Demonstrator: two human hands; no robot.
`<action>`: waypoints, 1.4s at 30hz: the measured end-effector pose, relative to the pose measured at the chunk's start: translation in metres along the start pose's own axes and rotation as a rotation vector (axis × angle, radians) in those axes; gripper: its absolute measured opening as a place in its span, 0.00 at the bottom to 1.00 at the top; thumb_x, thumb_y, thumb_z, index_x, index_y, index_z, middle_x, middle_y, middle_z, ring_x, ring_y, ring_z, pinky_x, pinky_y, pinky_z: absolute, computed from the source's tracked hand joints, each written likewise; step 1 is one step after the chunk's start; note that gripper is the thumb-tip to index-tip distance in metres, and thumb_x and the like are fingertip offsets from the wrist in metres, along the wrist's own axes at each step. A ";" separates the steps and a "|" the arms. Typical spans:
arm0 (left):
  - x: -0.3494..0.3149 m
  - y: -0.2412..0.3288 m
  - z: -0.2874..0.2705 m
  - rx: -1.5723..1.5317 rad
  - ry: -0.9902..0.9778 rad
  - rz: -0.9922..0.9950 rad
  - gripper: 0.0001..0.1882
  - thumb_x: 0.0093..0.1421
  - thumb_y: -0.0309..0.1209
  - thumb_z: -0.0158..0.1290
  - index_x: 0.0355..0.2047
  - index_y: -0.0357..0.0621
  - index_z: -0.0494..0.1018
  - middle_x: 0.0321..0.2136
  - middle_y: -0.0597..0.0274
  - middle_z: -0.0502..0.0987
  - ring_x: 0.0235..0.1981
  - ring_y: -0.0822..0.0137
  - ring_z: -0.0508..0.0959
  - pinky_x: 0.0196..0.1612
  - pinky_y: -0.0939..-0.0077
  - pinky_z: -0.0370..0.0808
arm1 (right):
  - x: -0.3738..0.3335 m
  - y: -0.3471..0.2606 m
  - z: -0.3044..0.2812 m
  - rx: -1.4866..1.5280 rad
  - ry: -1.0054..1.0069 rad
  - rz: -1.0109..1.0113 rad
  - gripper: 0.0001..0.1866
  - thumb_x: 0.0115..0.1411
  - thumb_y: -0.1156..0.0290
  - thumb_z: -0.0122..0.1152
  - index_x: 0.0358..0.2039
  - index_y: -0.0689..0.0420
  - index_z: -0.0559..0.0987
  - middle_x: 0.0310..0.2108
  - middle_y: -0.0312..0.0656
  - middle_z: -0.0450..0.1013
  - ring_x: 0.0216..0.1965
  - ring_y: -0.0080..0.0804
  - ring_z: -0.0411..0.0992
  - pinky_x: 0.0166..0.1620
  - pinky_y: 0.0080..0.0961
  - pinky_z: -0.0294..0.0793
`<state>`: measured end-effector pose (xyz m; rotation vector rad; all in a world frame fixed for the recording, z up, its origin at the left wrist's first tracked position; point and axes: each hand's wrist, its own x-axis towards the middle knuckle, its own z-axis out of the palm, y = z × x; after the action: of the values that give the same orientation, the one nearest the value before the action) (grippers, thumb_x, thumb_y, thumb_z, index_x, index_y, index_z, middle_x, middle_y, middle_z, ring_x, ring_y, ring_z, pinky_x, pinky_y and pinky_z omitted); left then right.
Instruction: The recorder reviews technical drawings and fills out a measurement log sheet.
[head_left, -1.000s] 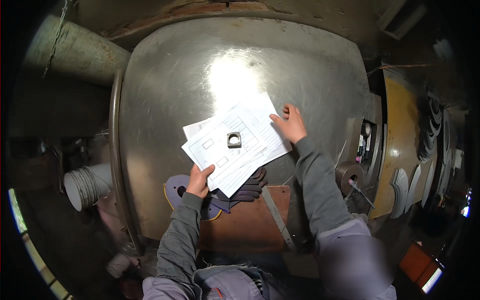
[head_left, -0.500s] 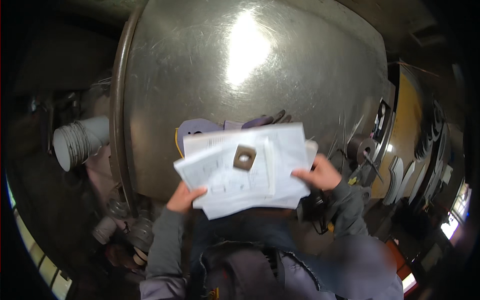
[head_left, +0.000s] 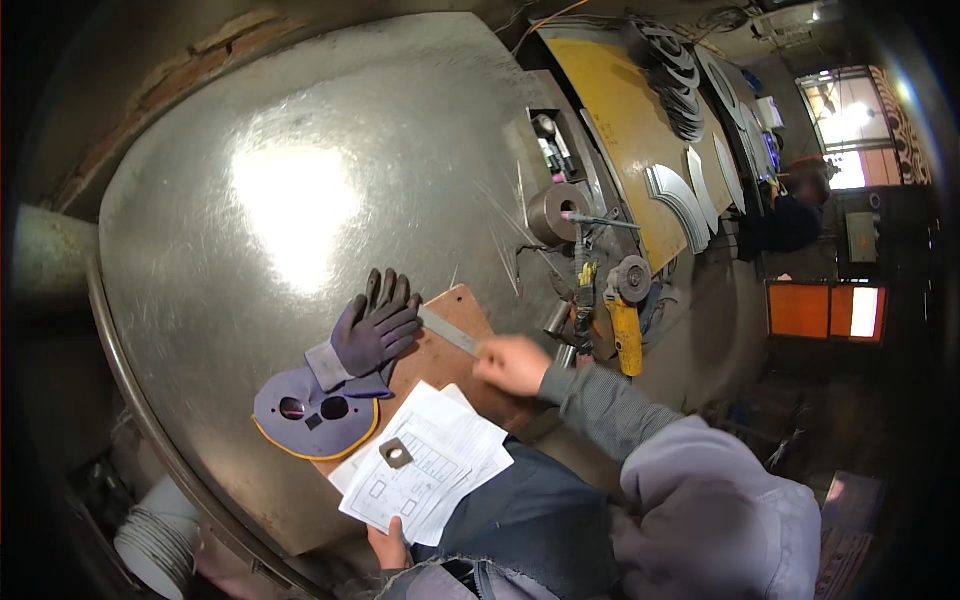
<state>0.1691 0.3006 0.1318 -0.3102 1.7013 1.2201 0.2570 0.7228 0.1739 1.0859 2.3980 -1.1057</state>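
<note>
My left hand (head_left: 388,548) holds a stack of white drawing sheets (head_left: 425,474) by its near edge, low in the head view. A small square metal piece with a hole (head_left: 396,453) lies on top of the sheets. My right hand (head_left: 513,364) rests on a brown wooden board (head_left: 440,352) and grips the end of a flat steel ruler (head_left: 447,331) that lies across it. A pair of dark work gloves (head_left: 373,330) lies at the board's left end. Beside them is a grey face-shaped pad with two holes (head_left: 313,411).
Everything sits on a large domed steel surface (head_left: 260,200). To the right are an angle grinder with a yellow body (head_left: 626,322), a metal cylinder (head_left: 553,213) and a yellow bench with curved metal cut-outs (head_left: 680,150). Another person (head_left: 795,205) stands far right. A ribbed white hose (head_left: 160,545) lies lower left.
The sheets came off the dome and down toward my lap, now held by my left hand alone. My right hand let them go and took the ruler on the board.
</note>
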 end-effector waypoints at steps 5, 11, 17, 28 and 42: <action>0.003 -0.035 -0.018 0.011 0.045 0.124 0.25 0.56 0.22 0.54 0.53 0.29 0.62 0.48 0.49 0.71 0.49 0.60 0.72 0.53 0.68 0.67 | 0.121 0.064 -0.151 -0.132 0.641 -0.103 0.12 0.59 0.67 0.55 0.41 0.58 0.77 0.35 0.53 0.76 0.37 0.49 0.75 0.40 0.38 0.74; 0.009 -0.076 -0.046 0.458 0.193 0.116 0.17 0.54 0.27 0.56 0.42 0.36 0.64 0.36 0.55 0.72 0.38 0.62 0.73 0.44 0.68 0.69 | 0.212 0.164 -0.249 -0.322 0.391 0.381 0.13 0.56 0.68 0.55 0.38 0.58 0.82 0.41 0.51 0.77 0.45 0.47 0.75 0.49 0.36 0.73; 0.043 -0.090 -0.103 0.879 0.374 0.136 0.12 0.53 0.32 0.58 0.32 0.42 0.67 0.27 0.60 0.72 0.30 0.63 0.73 0.37 0.68 0.71 | 0.230 0.171 -0.232 0.089 0.067 0.307 0.20 0.53 0.80 0.48 0.45 0.59 0.80 0.42 0.52 0.77 0.37 0.40 0.78 0.42 0.30 0.78; 0.125 -0.017 -0.083 0.832 0.190 -0.020 0.16 0.54 0.29 0.57 0.40 0.37 0.67 0.35 0.55 0.73 0.37 0.62 0.74 0.42 0.68 0.71 | 0.231 0.170 -0.228 0.068 0.413 0.375 0.10 0.54 0.69 0.63 0.34 0.59 0.82 0.22 0.44 0.78 0.19 0.29 0.77 0.29 0.25 0.79; 0.084 -0.028 -0.110 0.570 0.097 -0.414 0.22 0.55 0.24 0.56 0.50 0.29 0.67 0.45 0.48 0.74 0.46 0.60 0.75 0.49 0.68 0.71 | 0.233 0.156 -0.238 -0.247 0.278 0.232 0.12 0.56 0.73 0.57 0.41 0.53 0.80 0.43 0.46 0.76 0.47 0.44 0.74 0.49 0.37 0.73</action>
<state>0.0855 0.2234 0.0484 -0.3504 1.8691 0.4002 0.2262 1.0863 0.1271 1.4603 2.4461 -0.5975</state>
